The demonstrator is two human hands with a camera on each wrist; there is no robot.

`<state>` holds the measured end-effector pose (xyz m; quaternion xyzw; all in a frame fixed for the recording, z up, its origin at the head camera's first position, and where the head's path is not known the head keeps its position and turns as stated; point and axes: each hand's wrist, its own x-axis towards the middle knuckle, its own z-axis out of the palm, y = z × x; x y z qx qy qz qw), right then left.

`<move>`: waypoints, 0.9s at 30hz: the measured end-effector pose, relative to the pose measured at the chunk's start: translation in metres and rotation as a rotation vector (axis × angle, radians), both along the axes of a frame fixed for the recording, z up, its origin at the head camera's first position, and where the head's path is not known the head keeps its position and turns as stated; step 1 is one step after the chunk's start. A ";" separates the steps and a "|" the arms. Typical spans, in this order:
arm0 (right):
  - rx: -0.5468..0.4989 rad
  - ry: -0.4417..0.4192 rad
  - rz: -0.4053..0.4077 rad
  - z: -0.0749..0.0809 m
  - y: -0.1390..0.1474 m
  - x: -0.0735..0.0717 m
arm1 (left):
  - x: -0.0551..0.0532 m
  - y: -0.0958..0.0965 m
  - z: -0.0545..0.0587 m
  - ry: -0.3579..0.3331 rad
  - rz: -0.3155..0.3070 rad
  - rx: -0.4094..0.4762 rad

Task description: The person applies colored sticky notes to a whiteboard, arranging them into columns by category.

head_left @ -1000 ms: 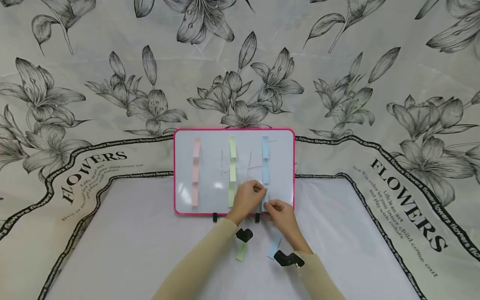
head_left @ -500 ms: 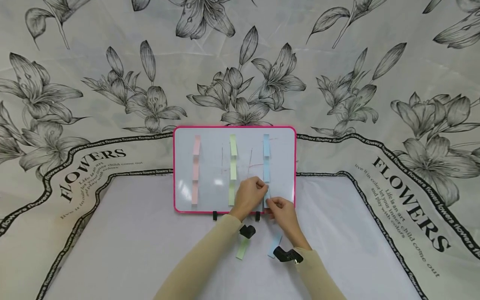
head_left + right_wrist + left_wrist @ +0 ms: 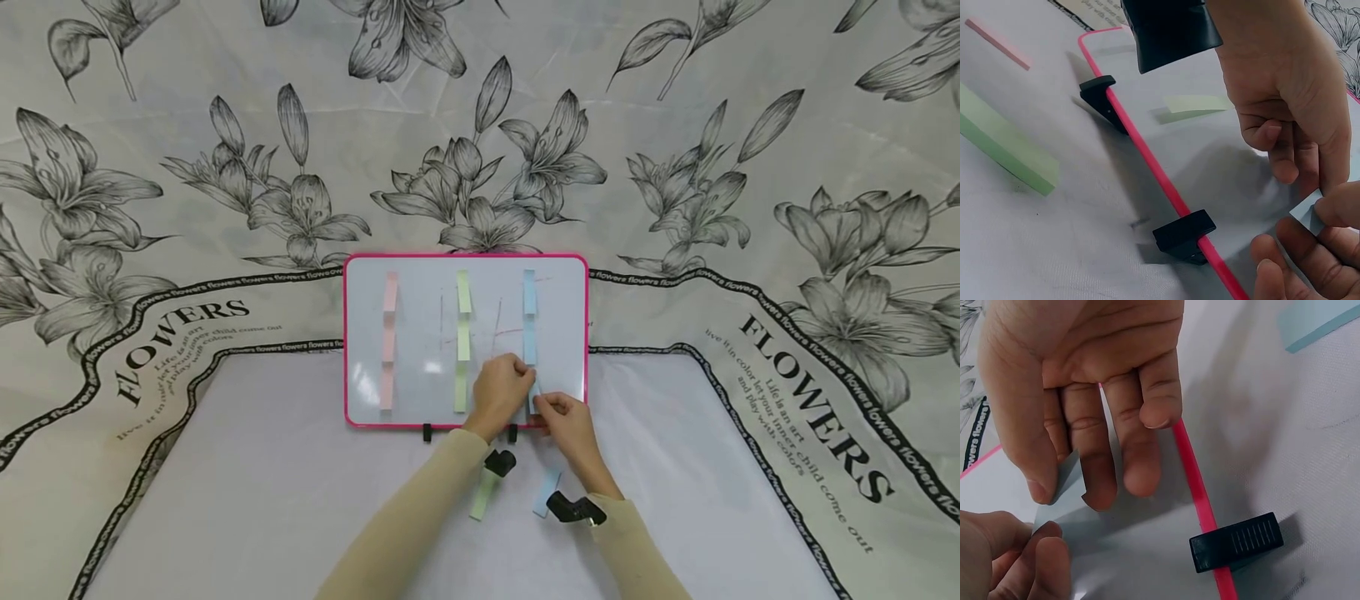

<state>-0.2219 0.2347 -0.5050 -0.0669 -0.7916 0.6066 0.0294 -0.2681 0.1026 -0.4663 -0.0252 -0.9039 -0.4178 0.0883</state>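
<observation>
A small whiteboard point(image 3: 420, 333) with a pink frame carries columns of pink sticky notes point(image 3: 387, 387), green sticky notes point(image 3: 460, 387) and blue sticky notes point(image 3: 530, 292). At the foot of the blue column, my left hand point(image 3: 501, 396) pinches the upper part of a blue sticky note point(image 3: 1067, 481) between thumb and fingers. Just below, my right hand point(image 3: 568, 425) pinches the same note's lower end, seen in the right wrist view as a pale blue corner point(image 3: 1307, 212) under the thumb. Much of this note is hidden behind the fingers.
A green sticky-note pad point(image 3: 483, 500) and a blue one point(image 3: 547, 494) lie on the white cloth before the board. A pink strip point(image 3: 997, 44) lies farther left. Black clip feet point(image 3: 1186, 236) grip the board's lower edge. Flower-printed fabric point(image 3: 480, 167) rises behind.
Both hands stay at the bottom of the blue column. The left hand has shifted slightly right and up, and the right hand slightly up. The view itself drifts a little.
</observation>
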 end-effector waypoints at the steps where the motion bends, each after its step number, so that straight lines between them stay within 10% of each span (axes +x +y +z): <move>1: -0.003 -0.002 0.000 -0.001 0.000 0.000 | 0.000 0.000 0.000 -0.005 0.001 -0.003; 20: 0.015 -0.014 0.005 -0.007 -0.003 0.001 | -0.001 -0.011 -0.001 0.034 -0.029 -0.107; 27: 0.003 -0.006 0.017 -0.009 -0.002 0.001 | 0.000 -0.023 -0.004 0.225 -0.165 -0.385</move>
